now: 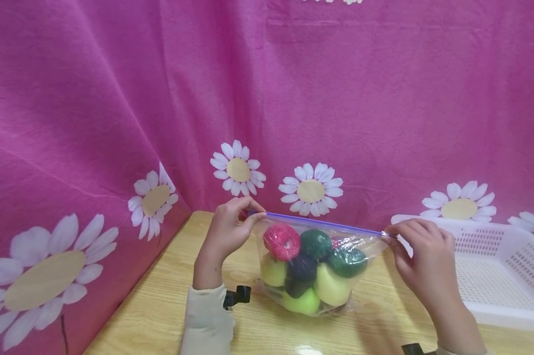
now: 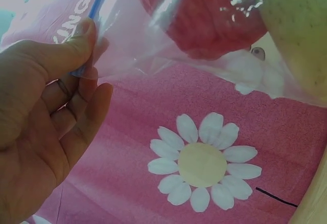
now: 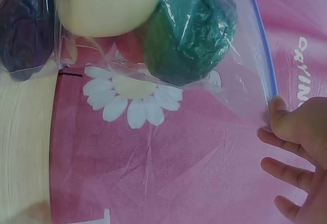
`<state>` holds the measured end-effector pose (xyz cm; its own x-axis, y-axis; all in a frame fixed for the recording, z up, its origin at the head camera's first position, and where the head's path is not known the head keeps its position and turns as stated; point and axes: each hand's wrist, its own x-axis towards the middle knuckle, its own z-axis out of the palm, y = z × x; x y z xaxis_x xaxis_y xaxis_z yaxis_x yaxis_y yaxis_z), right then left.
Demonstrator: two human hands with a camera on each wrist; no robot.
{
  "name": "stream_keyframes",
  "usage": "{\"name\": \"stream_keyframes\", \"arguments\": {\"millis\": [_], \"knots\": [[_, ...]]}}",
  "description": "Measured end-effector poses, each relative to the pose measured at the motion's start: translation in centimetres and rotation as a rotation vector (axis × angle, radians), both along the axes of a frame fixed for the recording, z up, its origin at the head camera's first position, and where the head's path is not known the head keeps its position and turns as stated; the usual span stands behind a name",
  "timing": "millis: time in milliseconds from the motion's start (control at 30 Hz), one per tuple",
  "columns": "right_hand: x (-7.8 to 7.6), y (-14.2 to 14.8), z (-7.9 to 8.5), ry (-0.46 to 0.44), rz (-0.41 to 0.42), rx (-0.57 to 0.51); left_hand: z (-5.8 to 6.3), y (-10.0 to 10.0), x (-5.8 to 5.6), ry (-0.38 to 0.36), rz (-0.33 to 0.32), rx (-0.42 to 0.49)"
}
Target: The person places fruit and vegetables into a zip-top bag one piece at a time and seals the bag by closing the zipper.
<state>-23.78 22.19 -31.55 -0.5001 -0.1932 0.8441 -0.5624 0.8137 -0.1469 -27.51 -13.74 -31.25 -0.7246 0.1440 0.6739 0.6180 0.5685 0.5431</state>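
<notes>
A clear zip bag (image 1: 373,246) full of fruit and vegetables hangs upright between my hands, its blue zip strip (image 1: 320,223) stretched straight across the top. My left hand (image 1: 231,224) pinches the left end of the strip between thumb and finger. At the right end, my right hand (image 1: 426,251) pinches the corner in the same way. Through the plastic show a red fruit (image 1: 282,241), dark green pieces (image 1: 348,261), a dark purple piece (image 1: 302,267) and several pale yellow-green fruits (image 1: 332,285). In the right wrist view a green piece (image 3: 189,35) sits low near the bag's side.
A white perforated plastic basket (image 1: 493,308) stands on the wooden table (image 1: 151,301) at the right. Behind and to the left hangs a pink cloth (image 1: 360,98) with white daisies. Black wrist mounts (image 1: 237,297) sit at both sleeves.
</notes>
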Motion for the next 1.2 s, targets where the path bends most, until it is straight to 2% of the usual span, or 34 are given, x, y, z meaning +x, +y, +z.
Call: {"name": "stream_keyframes", "arguments": {"millis": [133,233,333,400,500,567,633,700,767,833,900,967,1100,1200], "knots": [[-0.3,0.1,-0.6,-0.006,-0.009,-0.016,-0.2,0.0,-0.3,-0.009,-0.053,0.030],[-0.9,-0.2,-1.4,-0.015,0.009,-0.041,-0.5,-0.2,-0.7,-0.099,-0.087,0.072],[-1.5,-0.4,-2.3,-0.070,0.033,-0.092,-1.0,-0.6,-1.0,-0.256,-0.128,0.104],[-1.7,-0.4,-2.9,-0.147,0.038,-0.156,-1.4,-0.9,-1.0,-0.399,-0.200,0.098],[-1.7,-0.5,-3.5,-0.299,0.040,-0.278,-2.2,-0.8,-1.1,-0.606,-0.346,0.002],[-1.4,-0.5,-4.0,-0.393,0.051,-0.332,-2.8,-0.5,-1.2,-0.691,-0.417,-0.083],[-1.2,-0.6,-4.5,-0.437,0.044,-0.352,-3.7,0.0,-1.4,-0.716,-0.443,-0.153],[-0.9,-0.6,-5.0,-0.431,0.020,-0.362,-4.5,0.5,-1.6,-0.707,-0.442,-0.178],[-0.9,-0.6,-5.6,-0.406,0.000,-0.377,-5.3,0.8,-1.8,-0.694,-0.443,-0.154],[-0.9,-0.5,-6.1,-0.390,0.015,-0.409,-6.0,1.1,-2.0,-0.679,-0.446,-0.109],[-1.1,-0.3,-6.6,-0.408,0.090,-0.436,-6.5,1.2,-2.0,-0.673,-0.453,-0.053],[-1.3,-0.1,-7.3,-0.447,0.185,-0.418,-6.9,1.3,-2.0,-0.669,-0.459,-0.012],[-1.4,-0.4,-8.8,-0.598,0.384,-0.312,-7.6,1.4,-2.2,-0.687,-0.493,0.029],[-1.3,-1.0,-9.7,-0.709,0.481,-0.290,-8.0,1.5,-2.3,-0.732,-0.530,0.034]]}}
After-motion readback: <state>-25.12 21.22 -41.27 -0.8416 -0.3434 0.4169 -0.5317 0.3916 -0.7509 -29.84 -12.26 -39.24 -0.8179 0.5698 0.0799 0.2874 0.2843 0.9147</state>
